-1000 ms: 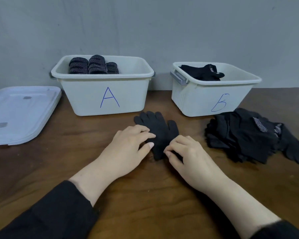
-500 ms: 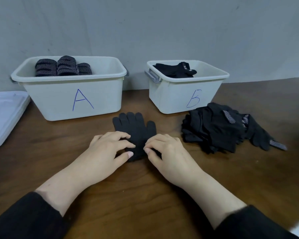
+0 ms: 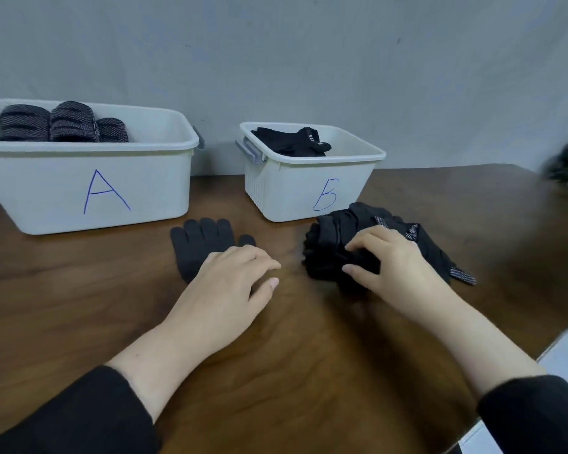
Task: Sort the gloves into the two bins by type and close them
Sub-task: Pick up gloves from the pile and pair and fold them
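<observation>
Beside bin B (image 3: pixel 289 188), right fingers (image 3: pixel 361 245) grip the glove pile (image 3: pixel 335 237); left fingers (image 3: pixel 259 257) relaxed.

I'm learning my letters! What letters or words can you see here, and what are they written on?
"A": blue handwriting on the front of the left bin.
"B": blue handwriting on the front of the right bin.
Small white print on the black glove in the right bin: too small to read.
</observation>
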The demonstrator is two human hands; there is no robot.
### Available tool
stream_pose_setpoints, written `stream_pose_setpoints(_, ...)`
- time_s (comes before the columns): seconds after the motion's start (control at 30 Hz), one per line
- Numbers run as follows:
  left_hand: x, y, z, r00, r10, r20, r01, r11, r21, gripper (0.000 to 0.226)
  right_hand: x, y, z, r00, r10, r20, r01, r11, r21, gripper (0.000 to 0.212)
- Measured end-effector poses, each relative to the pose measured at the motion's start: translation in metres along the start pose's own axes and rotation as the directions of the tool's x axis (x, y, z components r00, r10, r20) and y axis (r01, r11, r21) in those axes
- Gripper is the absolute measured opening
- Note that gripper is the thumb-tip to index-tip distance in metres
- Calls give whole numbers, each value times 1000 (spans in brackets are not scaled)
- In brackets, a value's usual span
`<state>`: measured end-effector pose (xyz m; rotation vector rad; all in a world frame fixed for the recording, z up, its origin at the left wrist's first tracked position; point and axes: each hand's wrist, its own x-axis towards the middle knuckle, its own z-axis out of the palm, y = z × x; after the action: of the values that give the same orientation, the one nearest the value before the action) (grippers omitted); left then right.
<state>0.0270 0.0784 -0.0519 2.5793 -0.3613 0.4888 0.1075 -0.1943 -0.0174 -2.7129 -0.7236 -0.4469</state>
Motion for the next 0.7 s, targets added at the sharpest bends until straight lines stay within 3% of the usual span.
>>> stream_pose_setpoints(0.13,-3,-4,-3,1000,-2,5,2,1000,-12,35,-9,30,-7,979,67,192,-41,990,-135,41)
stream_pose_setpoints(0.33,-9,-6,-9,999,-21,-37,19,999,-39,33,-11,35,6,992,73,102,-57,988,-144,22)
stream_pose_setpoints(0.47,-10,-6,-11,998,-26,-51,24,999,-45,33,3,26,-17,986,154,-62,-151,988,42,16)
stream_pose_setpoints(0.57,-9,-10,-13,995,-50,-84,44,997,-64,33,21,3,-54,940,266,-214,-215,949,231,12)
stream_pose_setpoints(0.7,-9,-23,-21,983,-124,-136,110,988,-106,33,50,-21,-99,931,308,-197,-188,865,465,17)
